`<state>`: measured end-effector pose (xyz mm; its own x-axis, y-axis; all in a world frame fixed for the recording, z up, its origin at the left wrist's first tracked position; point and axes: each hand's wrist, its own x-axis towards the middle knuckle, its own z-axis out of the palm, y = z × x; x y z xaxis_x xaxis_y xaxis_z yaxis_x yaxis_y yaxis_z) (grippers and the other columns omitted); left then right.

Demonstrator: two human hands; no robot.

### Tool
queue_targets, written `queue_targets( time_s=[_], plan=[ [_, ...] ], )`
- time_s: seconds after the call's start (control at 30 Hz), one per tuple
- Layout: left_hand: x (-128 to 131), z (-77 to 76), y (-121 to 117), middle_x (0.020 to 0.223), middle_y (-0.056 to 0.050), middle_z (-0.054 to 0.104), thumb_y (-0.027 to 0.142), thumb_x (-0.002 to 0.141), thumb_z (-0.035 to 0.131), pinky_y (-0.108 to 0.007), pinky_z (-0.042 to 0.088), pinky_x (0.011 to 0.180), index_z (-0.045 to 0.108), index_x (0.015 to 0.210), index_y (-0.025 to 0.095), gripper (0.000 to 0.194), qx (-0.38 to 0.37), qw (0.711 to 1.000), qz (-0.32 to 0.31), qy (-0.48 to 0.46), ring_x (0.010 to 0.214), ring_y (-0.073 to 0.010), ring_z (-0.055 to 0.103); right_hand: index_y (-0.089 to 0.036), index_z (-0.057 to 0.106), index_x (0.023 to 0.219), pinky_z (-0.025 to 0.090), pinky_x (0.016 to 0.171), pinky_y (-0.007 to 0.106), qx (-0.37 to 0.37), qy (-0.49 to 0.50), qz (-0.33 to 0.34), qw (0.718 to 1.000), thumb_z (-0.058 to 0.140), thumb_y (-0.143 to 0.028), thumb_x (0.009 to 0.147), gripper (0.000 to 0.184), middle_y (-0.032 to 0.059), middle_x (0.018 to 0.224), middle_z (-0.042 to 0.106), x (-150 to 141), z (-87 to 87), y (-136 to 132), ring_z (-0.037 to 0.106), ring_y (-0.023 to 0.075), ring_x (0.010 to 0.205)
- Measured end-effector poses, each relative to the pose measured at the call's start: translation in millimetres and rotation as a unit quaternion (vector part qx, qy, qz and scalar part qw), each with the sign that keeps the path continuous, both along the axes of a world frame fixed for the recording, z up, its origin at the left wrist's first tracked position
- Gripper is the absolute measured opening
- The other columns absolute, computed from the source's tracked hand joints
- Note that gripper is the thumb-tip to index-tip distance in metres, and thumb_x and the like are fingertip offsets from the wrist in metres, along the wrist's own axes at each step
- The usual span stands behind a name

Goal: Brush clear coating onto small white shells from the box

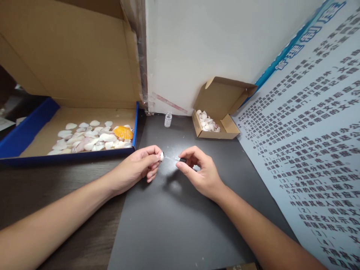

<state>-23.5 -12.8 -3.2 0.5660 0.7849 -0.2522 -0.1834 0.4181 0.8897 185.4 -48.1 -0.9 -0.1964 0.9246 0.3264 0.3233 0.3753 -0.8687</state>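
Between the thumb and fingers of my left hand (136,167) is a small white shell (161,156), pinched above the grey mat. My right hand (204,172) grips a brush applicator (182,160) by its black cap. The applicator's thin clear stem points left, and its tip is at or very near the shell; contact cannot be made out. Farther back stands a small clear bottle (168,120) with a printed label and no cap visible on it.
At left, an open blue-edged cardboard box (36,146) holds many white shells and an orange scallop shell (123,132). A smaller open carton (219,134) of shells stands at back right. A printed poster (303,142) borders the right side; a white wall (197,45) rises behind.
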Motion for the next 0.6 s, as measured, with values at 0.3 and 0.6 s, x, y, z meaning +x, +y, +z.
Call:
queue_targets(
  time_s=[0.3, 0.6],
  plan=[
    [0.0, -0.6, 0.1, 0.06, 0.007, 0.043, 0.026, 0.089, 0.06, -0.017, 0.039, 0.043, 0.052, 0.081, 0.019, 0.014, 0.0, 1.0, 0.0, -0.001, 0.046, -0.0059, 0.039, -0.022, 0.062, 0.104, 0.044, 0.059, 0.023, -0.008, 0.001, -0.023, 1.0, 0.068, -0.023, 0.086, 0.019, -0.0024, 0.084, 0.051, -1.4, -5.2, 1.0, 0.046, 0.0073, 0.058],
    [0.6, 1.1, -1.2, 0.06, 0.007, 0.042, 0.026, 0.09, 0.06, -0.017, 0.038, 0.044, 0.053, 0.081, 0.019, 0.013, 0.006, 1.0, 0.008, 0.003, 0.046, -0.0059, 0.038, -0.021, 0.069, 0.1, 0.046, 0.059, 0.024, 0.054, -0.026, -0.028, 0.998, 0.069, -0.025, 0.087, 0.013, -0.0017, 0.075, 0.054, 0.3, -0.6, 1.4, 0.05, 0.0102, 0.061]
  ],
)
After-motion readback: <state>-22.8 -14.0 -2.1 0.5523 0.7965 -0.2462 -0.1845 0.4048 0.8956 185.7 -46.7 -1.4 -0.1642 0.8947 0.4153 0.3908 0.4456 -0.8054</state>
